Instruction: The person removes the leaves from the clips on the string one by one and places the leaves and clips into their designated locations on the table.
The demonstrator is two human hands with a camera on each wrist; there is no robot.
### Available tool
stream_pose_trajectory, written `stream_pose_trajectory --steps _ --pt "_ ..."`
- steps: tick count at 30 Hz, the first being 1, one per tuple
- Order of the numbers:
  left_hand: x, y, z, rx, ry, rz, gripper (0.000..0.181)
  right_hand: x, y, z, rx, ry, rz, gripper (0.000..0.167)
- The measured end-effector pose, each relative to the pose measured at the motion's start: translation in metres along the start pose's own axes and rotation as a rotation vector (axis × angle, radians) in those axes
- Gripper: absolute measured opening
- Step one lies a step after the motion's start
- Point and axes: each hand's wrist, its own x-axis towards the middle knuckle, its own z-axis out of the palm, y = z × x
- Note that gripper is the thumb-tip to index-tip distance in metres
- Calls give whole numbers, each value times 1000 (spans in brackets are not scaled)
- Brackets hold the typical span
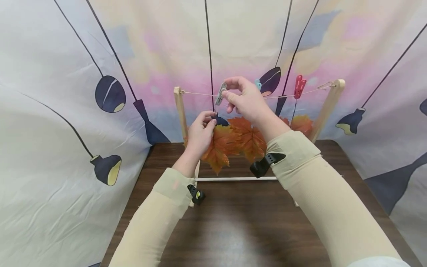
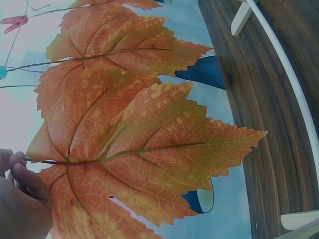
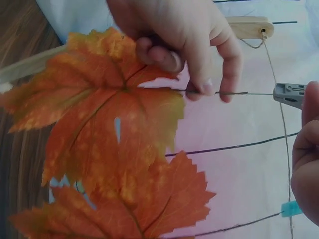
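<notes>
My left hand (image 1: 200, 135) pinches the thin dark stem of an orange maple leaf (image 3: 99, 104) between thumb and fingers. Above it, my right hand (image 1: 248, 98) pinches a grey clothespin (image 1: 220, 94) at the string (image 1: 200, 93). In the right wrist view the stem's upper end reaches toward the grey clothespin (image 3: 290, 93), whose nose is at the string; whether it grips the stem I cannot tell. Another leaf (image 2: 124, 50) hangs to the right by its stem from a light blue clothespin (image 1: 258, 84), and a red clothespin (image 1: 299, 87) holds a further stem.
The string runs between two wooden posts (image 1: 181, 111) (image 1: 328, 107) standing on a dark wooden table (image 1: 233, 222). A white rod (image 1: 237, 179) joins the frame low down. Behind hangs a cloth (image 1: 150, 55) printed with lamps.
</notes>
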Motion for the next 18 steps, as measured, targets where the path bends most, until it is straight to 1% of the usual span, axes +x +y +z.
stream_pose_trajectory --steps 5,11,14,18 --pt "-3 -4 0 1 19 25 23 -6 7 0 -59 5 15 40" --pt "-6 -9 4 3 35 37 22 -12 16 -1 -53 19 59 42" --pt "-8 -12 6 -13 34 29 22 -14 21 -1 -62 11 73 42" --pt "-11 -16 6 -3 22 4 22 -17 26 0 -77 -7 80 42"
